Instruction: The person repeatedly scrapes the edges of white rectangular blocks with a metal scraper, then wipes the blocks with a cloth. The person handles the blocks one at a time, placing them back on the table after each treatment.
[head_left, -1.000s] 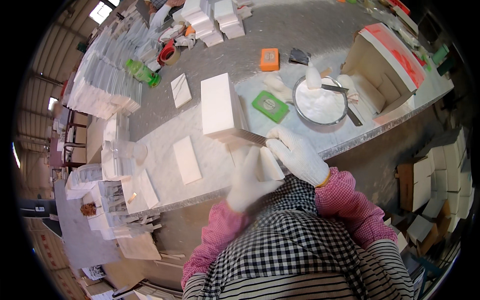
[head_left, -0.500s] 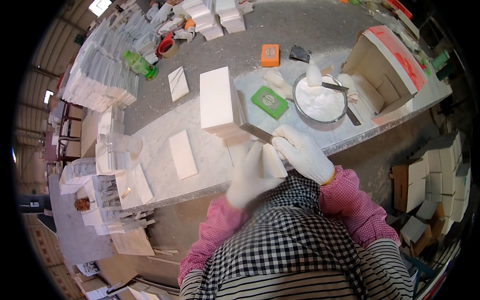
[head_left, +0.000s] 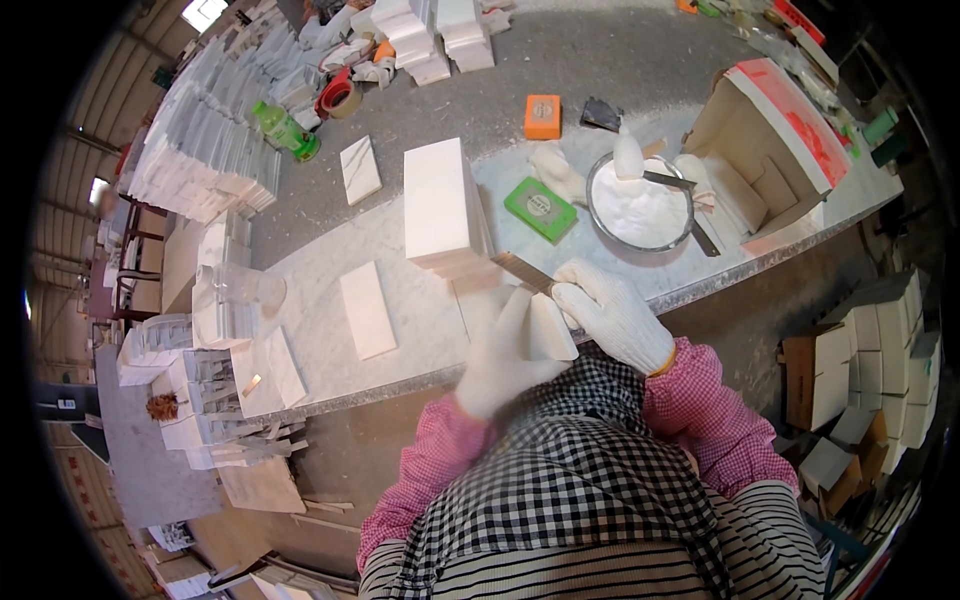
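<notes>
In a white knit glove, my left hand [head_left: 492, 355] is closed around a small white tile [head_left: 549, 332], held tilted just off the table's front edge. My gloved right hand [head_left: 612, 315] grips a thin flat metal blade [head_left: 526, 271] that reaches up and left above the tile. Its exact kind does not show clearly. Right behind the blade stands a tall stack of white tiles [head_left: 437, 205]. A single white tile [head_left: 368, 310] lies flat to the left of my left hand. Beyond my right hand sits a metal-rimmed bowl [head_left: 640, 248] of white powder or paste.
A white bottle [head_left: 628, 155] and a dark blade [head_left: 668, 181] rest at the bowl. Near it lie a green box [head_left: 540, 209] and an orange box [head_left: 542, 117]. An open carton [head_left: 765, 150] stands right; piled tiles [head_left: 200, 140] and a green bottle [head_left: 285, 130] are far left.
The blade and my right hand have shifted slightly to the right. My left hand still holds the tile in nearly the same place. The whole view has moved a little.
</notes>
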